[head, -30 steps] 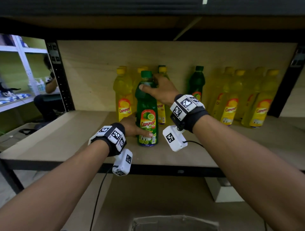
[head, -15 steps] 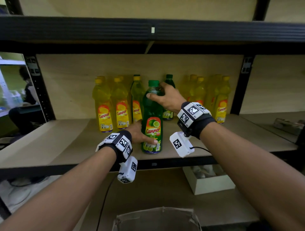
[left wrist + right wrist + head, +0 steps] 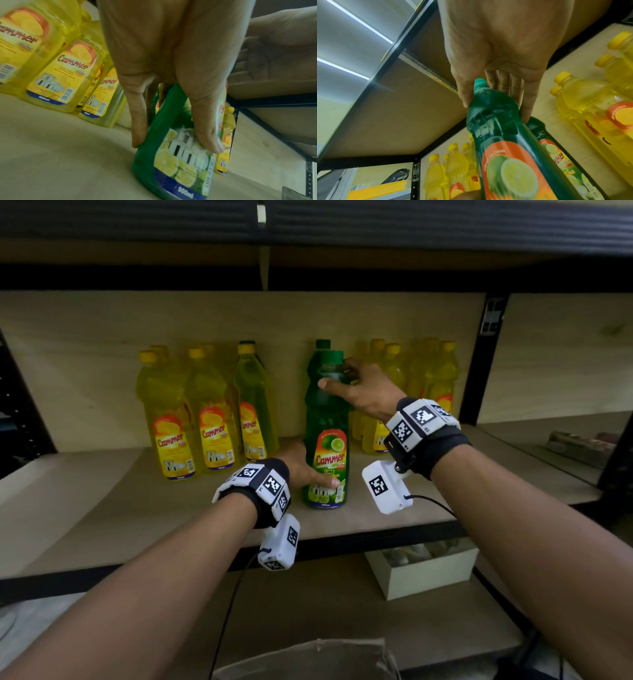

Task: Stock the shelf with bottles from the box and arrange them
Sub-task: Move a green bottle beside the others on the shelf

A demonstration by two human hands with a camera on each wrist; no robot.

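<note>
A green lime bottle (image 3: 327, 419) stands upright on the wooden shelf (image 3: 102, 508). My right hand (image 3: 356, 392) grips its neck just below the cap, thumb in front and fingers behind. My left hand (image 3: 301, 470) holds its base, thumb across the label and fingers at the left side. The left wrist view shows the green bottle (image 3: 171, 169) between my thumb and fingers (image 3: 137, 129). In the right wrist view my fingers wrap the green bottle (image 3: 496, 121) at its neck. A second green bottle (image 3: 556, 155) stands right behind it. Yellow bottles (image 3: 209, 419) stand in rows on both sides.
More yellow bottles (image 3: 428, 381) stand at the back right. A black upright post (image 3: 483, 361) bounds the bay on the right. A white box (image 3: 424, 573) sits on the lower shelf, and the rim of a cardboard box (image 3: 308, 655) shows at the bottom edge.
The green bottle has slid to the right along the shelf, away from the left yellow row and in front of the other green bottle. Both hands kept their hold.
</note>
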